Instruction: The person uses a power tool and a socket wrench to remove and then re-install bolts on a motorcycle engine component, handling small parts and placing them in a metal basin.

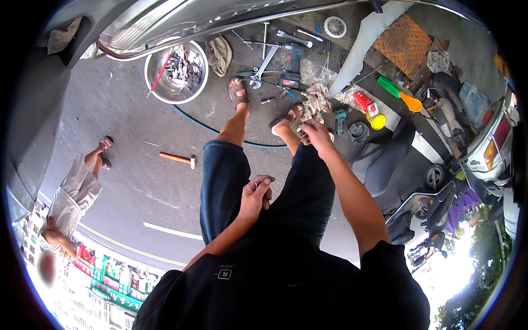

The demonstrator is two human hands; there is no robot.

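Left to right: hammer (pixel 177 159) lying apart on the asphalt; my left hand (pixel 256 193) loosely curled, seemingly empty, at the thigh; my right hand (pixel 314 132) stretched down, fingers closing on the crumpled rag (pixel 317 103) beside scattered wrenches (pixel 263 65). Risk, I judge: snagging tools underfoot, tripping.

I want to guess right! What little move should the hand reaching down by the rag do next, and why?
Probably close the fingers on the rag: the right hand reaches down just beside it, near the sandaled foot, while the left hand rests curled against the thigh.
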